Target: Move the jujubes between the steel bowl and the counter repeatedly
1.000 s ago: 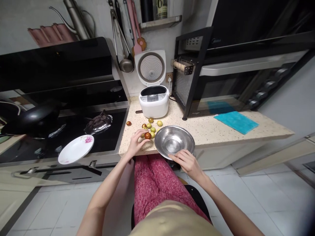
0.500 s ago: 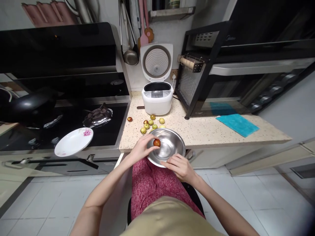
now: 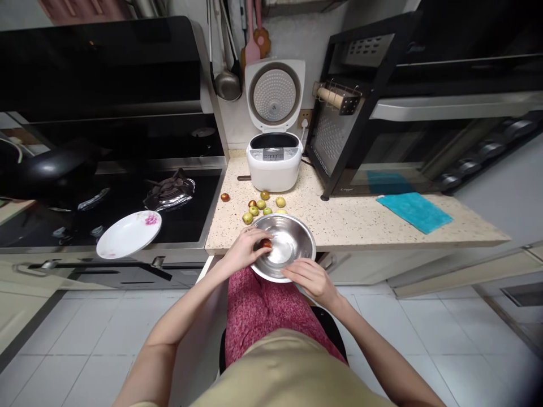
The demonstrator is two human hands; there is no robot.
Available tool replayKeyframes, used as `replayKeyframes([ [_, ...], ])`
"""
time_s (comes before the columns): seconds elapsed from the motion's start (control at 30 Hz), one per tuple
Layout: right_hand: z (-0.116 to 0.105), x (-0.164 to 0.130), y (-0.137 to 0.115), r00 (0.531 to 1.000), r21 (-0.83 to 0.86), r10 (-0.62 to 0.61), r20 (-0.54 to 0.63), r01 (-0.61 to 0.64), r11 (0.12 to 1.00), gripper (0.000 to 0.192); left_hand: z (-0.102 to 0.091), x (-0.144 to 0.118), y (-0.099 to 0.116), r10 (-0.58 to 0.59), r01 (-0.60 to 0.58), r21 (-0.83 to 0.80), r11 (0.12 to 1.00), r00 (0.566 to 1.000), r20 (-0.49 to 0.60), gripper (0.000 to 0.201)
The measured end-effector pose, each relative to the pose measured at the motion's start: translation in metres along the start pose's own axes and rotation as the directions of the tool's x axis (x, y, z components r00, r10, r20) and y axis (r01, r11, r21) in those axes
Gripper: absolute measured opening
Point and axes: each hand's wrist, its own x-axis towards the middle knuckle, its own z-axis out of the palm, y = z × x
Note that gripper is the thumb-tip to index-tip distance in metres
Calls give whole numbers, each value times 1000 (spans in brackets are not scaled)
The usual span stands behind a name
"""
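Left hand (image 3: 240, 251) lowered red fruit (image 3: 266, 243) into steel bowl (image 3: 297, 240), no legible writing

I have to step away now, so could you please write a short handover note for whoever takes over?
Left hand: grip on a reddish fruit, inside the steel bowl.
Right hand: holds the bowl's near rim.
Bowl: at the counter edge.
Done: one fruit is at the bowl.
Left: about seven fruits lie behind the bowl, one apart to the left.
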Motion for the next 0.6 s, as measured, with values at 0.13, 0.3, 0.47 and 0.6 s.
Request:
replayKeyframes([
  [0.13,3,-4,1,1000,41,18,-13,-17,999,37,-2,0,2,3,-3,-14,1000,1000,-1,26],
  [0.3,0,-11,4,998,108,33,-54,-27,994,40,-13,3,7,51,-56,-42,998,993,-105,22],
  [0.47,-8,-16,5,998,124,35,-49,-29,992,41,-21,9,-10,22,-43,-56,997,944,-329,24],
  [0.6,-11,-18,4,997,155,49,-51,-41,987,41,-17,11,-36,2,-12,-23,1000,922,-387,27],
])
